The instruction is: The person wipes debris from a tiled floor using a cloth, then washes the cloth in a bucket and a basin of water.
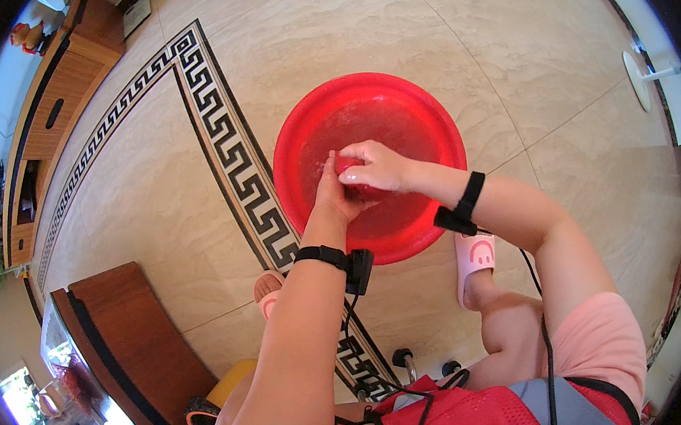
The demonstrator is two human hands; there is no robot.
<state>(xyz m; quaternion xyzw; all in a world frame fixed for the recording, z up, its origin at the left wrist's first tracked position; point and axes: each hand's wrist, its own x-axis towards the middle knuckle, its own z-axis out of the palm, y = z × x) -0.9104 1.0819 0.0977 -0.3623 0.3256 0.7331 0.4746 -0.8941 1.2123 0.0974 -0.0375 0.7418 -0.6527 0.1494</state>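
Observation:
A round red plastic basin (380, 245) stands on the floor between my feet, and its inside looks wet. Over its middle my two hands meet around a small red thing (346, 164), mostly covered by fingers, so its kind cannot be told. My left hand (334, 192) supports it from the left with the fingers pointing up. From the right, my right hand (376, 167) curls over it, thumb across the near side. Black straps with small devices and cables are on both forearms.
Slippers with a smile print are on my feet, the right one (476, 255) close to the basin. A wooden cabinet (63, 97) is at the upper left, and a brown wooden piece of furniture (138, 327) at the lower left. A white round-based stand (636, 82) is at the far right.

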